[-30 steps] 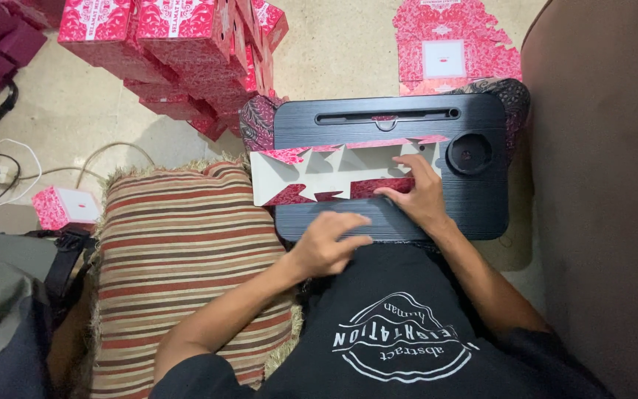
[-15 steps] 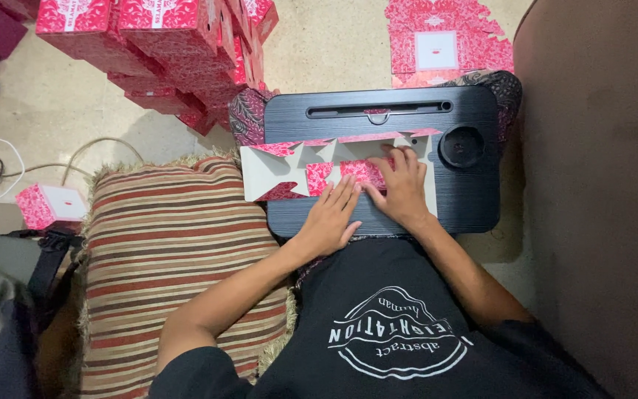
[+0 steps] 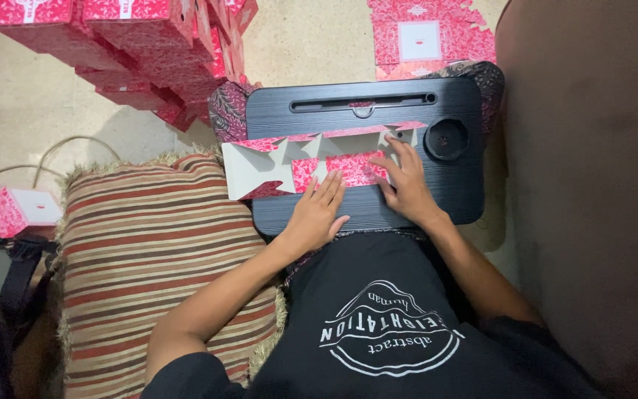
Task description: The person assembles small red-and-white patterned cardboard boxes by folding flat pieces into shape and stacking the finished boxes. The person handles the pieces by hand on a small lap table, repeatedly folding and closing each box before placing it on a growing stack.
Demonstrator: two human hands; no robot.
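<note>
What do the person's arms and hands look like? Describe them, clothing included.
Both arms are bare to the shoulder, beside a black top with a white round print. The left hand and right hand wear no gloves; no rings, watch or bands show on fingers or wrists.

The room is evenly and softly lit from above, fairly bright, with no harsh glare. The pale floor [image 3: 311, 52] looks a little washed out near the top. Soft shadows spread beneath the stacked pink boxes [image 3: 149, 44] and along the edge of the black lap tray [image 3: 363, 111], whose surface carries a faint sheen. The dark brown seat [image 3: 592, 185] on the right sinks into dimness. Focus is sharp mid-frame; the corners soften and bend slightly.
</note>
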